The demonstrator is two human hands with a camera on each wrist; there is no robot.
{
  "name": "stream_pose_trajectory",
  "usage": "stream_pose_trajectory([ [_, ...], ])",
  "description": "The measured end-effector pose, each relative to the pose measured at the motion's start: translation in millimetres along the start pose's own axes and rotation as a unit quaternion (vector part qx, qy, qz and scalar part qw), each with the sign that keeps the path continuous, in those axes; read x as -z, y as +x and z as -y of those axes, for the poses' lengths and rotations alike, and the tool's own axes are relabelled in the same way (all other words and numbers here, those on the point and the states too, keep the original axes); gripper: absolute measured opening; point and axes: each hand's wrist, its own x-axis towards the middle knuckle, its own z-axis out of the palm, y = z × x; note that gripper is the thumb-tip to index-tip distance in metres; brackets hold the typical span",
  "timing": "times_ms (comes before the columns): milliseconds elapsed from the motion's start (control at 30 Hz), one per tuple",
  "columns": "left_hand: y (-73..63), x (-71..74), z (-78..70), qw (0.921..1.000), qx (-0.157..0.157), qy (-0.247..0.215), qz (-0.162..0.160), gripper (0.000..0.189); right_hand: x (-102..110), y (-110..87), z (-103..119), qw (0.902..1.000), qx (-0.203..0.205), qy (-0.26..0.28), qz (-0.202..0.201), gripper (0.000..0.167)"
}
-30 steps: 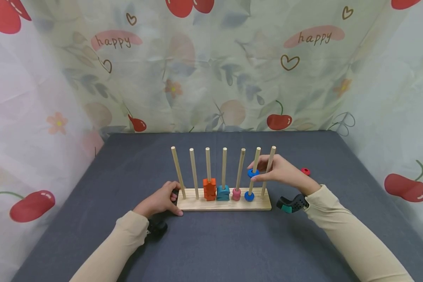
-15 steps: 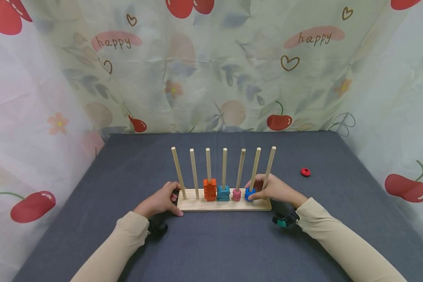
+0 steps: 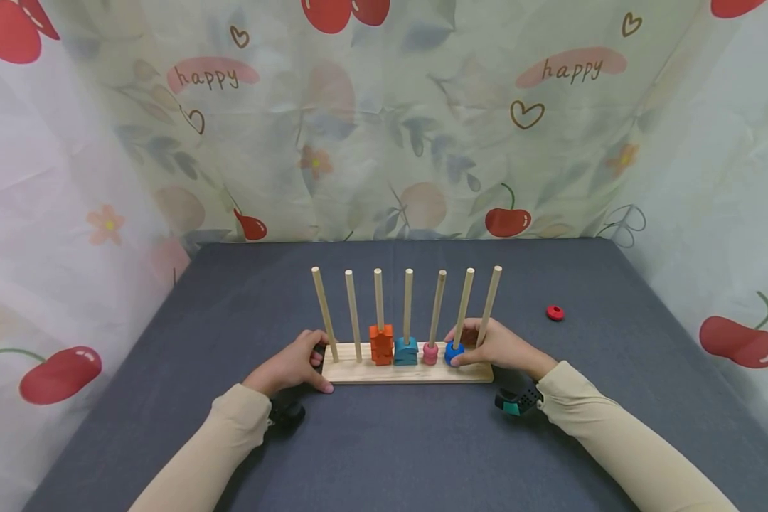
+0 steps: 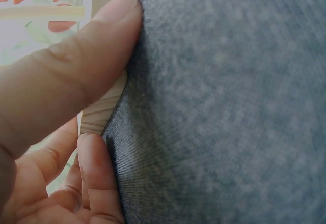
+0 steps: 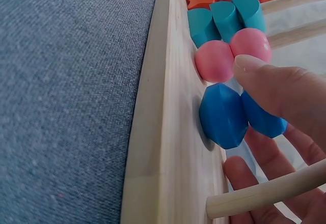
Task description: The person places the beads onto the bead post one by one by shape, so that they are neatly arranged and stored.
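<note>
A wooden peg board (image 3: 409,376) with several upright pegs stands on the table. My left hand (image 3: 297,361) grips its left end, thumb along the front edge and curled fingers at the end face. Two blue faceted beads sit stacked low on the second peg from the right. My right hand (image 3: 496,344) holds the upper blue bead (image 5: 263,117) between thumb and fingers; it touches the lower blue bead (image 5: 221,116). To their left, other pegs carry pink round beads (image 5: 215,61), teal half-round blocks (image 3: 406,353) and orange notched blocks (image 3: 381,346).
A red bead (image 3: 555,313) lies on the dark cloth-covered table (image 3: 409,448), right of and behind the board. The two leftmost pegs and the rightmost peg (image 5: 254,196) are bare. A printed curtain (image 3: 384,142) closes off the back and sides.
My right hand has lowered the upper blue bead down its peg onto the other blue bead, then stayed there. My left hand has kept its place on the board.
</note>
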Motion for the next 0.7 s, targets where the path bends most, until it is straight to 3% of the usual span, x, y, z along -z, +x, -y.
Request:
stream_pose_trajectory([
  [400,0.2,0.0,0.3,1.0,0.005,-0.003,0.0,0.075,5,-7.0,3,0.9991,0.037,0.02,0.006,0.044],
  [700,1.9,0.3,1.4,1.0,0.001,0.001,-0.002,0.074,47,-31.4,8,0.9941,0.062,0.054,-0.071,0.05],
])
